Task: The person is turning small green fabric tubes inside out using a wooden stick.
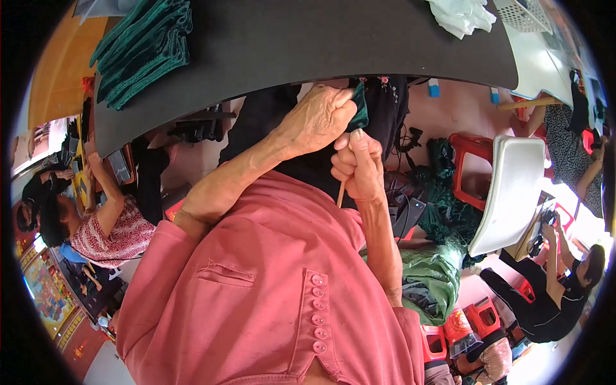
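Stick (341, 194), slim and wood-like, juts below the right hand (360, 162), whose grip is curled closed around it; best kept steady (tilting might snag the nap). The left hand (323, 117) has its grip tightly closed on velvety green cloth (360, 110), near the counter (321, 38) edge. Beyond, on that smooth dark top: folded plush stack (144, 54), crumpled white bag (461, 17).

Open over the bench (321, 38) between stacked green cloths (144, 54) at left and a white bag (462, 16) at right; barred just beyond the fingers (347, 110) by its near edge.
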A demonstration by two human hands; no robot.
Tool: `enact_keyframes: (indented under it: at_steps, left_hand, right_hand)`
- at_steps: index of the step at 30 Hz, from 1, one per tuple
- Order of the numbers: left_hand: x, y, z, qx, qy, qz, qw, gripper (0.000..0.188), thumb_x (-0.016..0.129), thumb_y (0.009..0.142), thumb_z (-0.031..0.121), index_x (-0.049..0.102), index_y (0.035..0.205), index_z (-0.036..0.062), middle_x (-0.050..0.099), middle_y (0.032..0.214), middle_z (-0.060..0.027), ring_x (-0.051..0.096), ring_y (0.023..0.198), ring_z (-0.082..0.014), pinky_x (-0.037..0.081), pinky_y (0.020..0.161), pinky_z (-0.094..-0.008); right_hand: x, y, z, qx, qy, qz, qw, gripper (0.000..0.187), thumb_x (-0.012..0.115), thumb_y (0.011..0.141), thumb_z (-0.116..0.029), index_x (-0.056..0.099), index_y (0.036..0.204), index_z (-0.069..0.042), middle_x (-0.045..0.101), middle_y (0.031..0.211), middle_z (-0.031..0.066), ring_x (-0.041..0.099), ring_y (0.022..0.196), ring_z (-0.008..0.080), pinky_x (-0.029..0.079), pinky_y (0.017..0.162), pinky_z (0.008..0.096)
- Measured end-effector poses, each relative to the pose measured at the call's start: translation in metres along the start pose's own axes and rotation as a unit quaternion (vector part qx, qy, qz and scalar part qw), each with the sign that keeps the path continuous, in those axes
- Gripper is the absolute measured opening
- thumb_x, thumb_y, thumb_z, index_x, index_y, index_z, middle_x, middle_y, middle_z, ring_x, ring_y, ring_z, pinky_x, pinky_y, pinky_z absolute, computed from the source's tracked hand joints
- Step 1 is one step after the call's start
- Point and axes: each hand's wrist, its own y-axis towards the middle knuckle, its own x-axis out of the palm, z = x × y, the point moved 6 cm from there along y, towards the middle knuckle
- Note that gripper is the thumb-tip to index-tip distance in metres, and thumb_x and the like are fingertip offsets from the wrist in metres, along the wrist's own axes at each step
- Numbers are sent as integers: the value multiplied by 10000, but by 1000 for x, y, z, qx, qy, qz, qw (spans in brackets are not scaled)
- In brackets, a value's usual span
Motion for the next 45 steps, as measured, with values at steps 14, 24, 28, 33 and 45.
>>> enact_keyframes:
  at_steps: [14,24,28,33,45]
  left_hand:
    - [1,-7,-12,-25,1,-21,999,157,533,686,-29,391,625,-7,421,621,-148,471,513,-276,371,462,-360]
    - [3,-15,-31,-114,-14,-28,993,72,522,727,17,502,672,-26,538,771,-149,569,733,-298,468,651,-393]
    - [3,-21,-26,-56,38,-38,997,68,552,715,18,501,699,-24,524,786,-146,557,775,-292,455,668,-383]
    - [-10,-16,-13,-2,-3,-15,1000,82,520,706,21,506,698,-59,535,745,-148,544,695,-240,431,603,-349]
    - [-29,-39,-9,-236,-319,19,918,81,562,850,61,548,891,-7,492,632,-13,429,536,-67,373,513,-227]
  right_hand:
    - [-9,6,-22,-134,-297,60,944,319,477,955,-239,586,790,12,362,508,-39,297,423,57,240,403,215]
    - [18,-8,-36,-317,-580,198,724,218,524,919,-158,574,787,8,377,515,60,399,478,117,327,456,273]
    - [0,9,-12,-63,-275,104,954,343,488,952,-264,578,773,15,356,516,-56,284,432,40,235,402,203]
    - [2,11,4,49,-19,-39,998,371,424,974,-307,558,794,-10,194,520,-92,176,424,23,158,386,195]
    - [-52,-28,-21,-1,-543,39,839,309,655,840,-273,604,698,-4,444,517,-8,386,515,41,307,451,247]
